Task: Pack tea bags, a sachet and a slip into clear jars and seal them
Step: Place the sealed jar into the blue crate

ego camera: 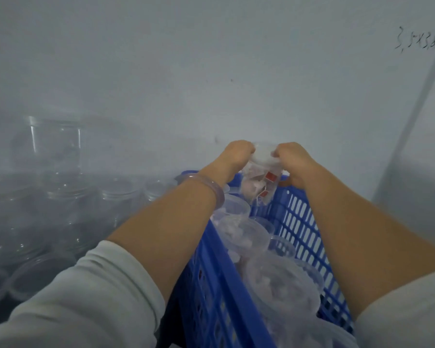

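Over far end of crate (302, 222), left grip (237, 153) and right grip (291, 156) both curl round a packed jar (260, 182), likely seating its lid (264, 152).

One jar (260, 177) above crate (299, 222) far end; other jars (279, 280) in crate; empty jars (116, 197) L of crate.

Red-tagged tea bags (270, 177) inside clear jar (259, 169), aloft over blue crate (299, 217) far end.

Seemingly a small packing workroom, rows of empty clear jars (116, 197) massed at left, a blue slatted crate (301, 222) held filled ones, bare white wall (211, 71) bore pen scribbles (417, 42).
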Action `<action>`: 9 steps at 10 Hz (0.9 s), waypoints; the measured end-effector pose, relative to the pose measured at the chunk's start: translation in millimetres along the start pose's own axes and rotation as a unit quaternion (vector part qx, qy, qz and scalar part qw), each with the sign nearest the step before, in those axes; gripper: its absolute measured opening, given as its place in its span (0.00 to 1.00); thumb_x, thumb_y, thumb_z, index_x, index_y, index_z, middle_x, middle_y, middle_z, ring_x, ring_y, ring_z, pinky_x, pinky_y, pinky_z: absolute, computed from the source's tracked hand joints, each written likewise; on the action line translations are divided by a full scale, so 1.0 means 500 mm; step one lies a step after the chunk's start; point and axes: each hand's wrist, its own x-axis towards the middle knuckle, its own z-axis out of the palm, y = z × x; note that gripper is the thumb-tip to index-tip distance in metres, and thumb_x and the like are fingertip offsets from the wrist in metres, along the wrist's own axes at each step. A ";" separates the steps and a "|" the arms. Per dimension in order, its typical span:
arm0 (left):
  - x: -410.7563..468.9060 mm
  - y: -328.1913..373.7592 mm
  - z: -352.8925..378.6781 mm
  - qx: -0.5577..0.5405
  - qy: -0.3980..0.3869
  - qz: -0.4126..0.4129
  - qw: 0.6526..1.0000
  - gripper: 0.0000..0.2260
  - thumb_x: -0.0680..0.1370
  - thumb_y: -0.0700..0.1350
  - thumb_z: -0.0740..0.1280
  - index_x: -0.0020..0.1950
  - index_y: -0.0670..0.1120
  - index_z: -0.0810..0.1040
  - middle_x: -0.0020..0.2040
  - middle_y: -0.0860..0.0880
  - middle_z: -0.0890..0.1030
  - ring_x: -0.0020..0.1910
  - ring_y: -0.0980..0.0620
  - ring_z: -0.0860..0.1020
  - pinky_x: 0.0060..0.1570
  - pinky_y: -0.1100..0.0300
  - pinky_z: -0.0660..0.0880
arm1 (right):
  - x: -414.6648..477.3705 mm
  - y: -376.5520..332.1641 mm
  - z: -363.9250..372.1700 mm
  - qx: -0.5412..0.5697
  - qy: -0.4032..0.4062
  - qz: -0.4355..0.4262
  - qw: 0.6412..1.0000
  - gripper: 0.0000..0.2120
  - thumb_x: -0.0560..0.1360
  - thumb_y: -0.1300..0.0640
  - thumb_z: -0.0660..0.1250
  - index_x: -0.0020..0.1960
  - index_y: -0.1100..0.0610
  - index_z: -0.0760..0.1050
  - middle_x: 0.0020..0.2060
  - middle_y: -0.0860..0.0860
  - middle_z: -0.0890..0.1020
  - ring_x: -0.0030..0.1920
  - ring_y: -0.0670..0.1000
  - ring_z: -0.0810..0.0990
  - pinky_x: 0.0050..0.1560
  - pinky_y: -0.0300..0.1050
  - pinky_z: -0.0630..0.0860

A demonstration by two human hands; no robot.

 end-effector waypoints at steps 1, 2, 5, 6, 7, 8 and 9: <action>0.034 -0.023 -0.004 0.123 -0.014 -0.004 0.992 0.09 0.81 0.37 0.56 0.51 0.42 0.76 0.54 0.41 0.75 0.54 0.46 0.72 0.53 0.58 0.69 | 0.028 0.022 0.008 -0.041 -0.026 -0.010 0.999 0.10 0.79 0.68 0.56 0.56 0.63 0.74 0.45 0.59 0.75 0.39 0.55 0.73 0.52 0.66 0.77; 0.048 -0.054 -0.007 0.240 -0.008 0.024 0.970 0.19 0.81 0.37 0.56 0.72 0.40 0.67 0.72 0.42 0.68 0.69 0.45 0.68 0.61 0.60 0.65 | 0.053 0.041 0.016 -0.083 -0.049 0.001 0.995 0.14 0.80 0.66 0.57 0.65 0.64 0.70 0.56 0.64 0.75 0.43 0.58 0.76 0.51 0.68 0.77; 0.072 -0.088 0.006 0.389 -0.018 0.029 0.921 0.16 0.78 0.38 0.60 0.66 0.41 0.73 0.65 0.41 0.75 0.61 0.43 0.75 0.60 0.52 0.73 | 0.075 0.106 0.066 -0.078 -0.105 0.041 0.991 0.12 0.78 0.59 0.66 0.59 0.64 0.71 0.54 0.61 0.76 0.56 0.64 0.79 0.42 0.61 0.82; 0.082 -0.099 0.010 0.433 -0.043 0.017 0.900 0.15 0.78 0.41 0.63 0.63 0.41 0.75 0.60 0.42 0.78 0.57 0.43 0.77 0.57 0.52 0.75 | 0.072 0.120 0.073 -0.127 -0.118 0.044 0.984 0.16 0.78 0.60 0.67 0.60 0.69 0.72 0.54 0.66 0.80 0.51 0.65 0.82 0.48 0.63 0.81; 0.088 -0.108 0.013 0.481 -0.074 -0.007 0.874 0.14 0.76 0.41 0.66 0.62 0.41 0.77 0.57 0.43 0.79 0.55 0.44 0.77 0.57 0.53 0.74 | 0.063 0.130 0.080 -0.151 -0.126 0.055 0.979 0.15 0.78 0.60 0.66 0.59 0.71 0.72 0.53 0.68 0.80 0.51 0.67 0.82 0.52 0.65 0.79; 0.089 -0.117 0.013 0.508 -0.079 -0.028 0.857 0.08 0.76 0.41 0.66 0.55 0.44 0.77 0.51 0.46 0.78 0.54 0.44 0.77 0.62 0.48 0.71 | 0.061 0.133 0.087 -0.161 -0.149 0.059 0.974 0.13 0.78 0.63 0.65 0.59 0.69 0.72 0.52 0.65 0.80 0.51 0.64 0.82 0.52 0.63 0.79; 0.090 -0.125 0.013 0.525 -0.063 -0.030 0.848 0.02 0.77 0.41 0.63 0.49 0.46 0.74 0.49 0.46 0.76 0.53 0.44 0.75 0.64 0.46 0.69 | 0.056 0.130 0.086 -0.083 -0.180 0.089 0.976 0.11 0.78 0.64 0.64 0.59 0.65 0.69 0.46 0.58 0.77 0.44 0.57 0.80 0.46 0.55 0.81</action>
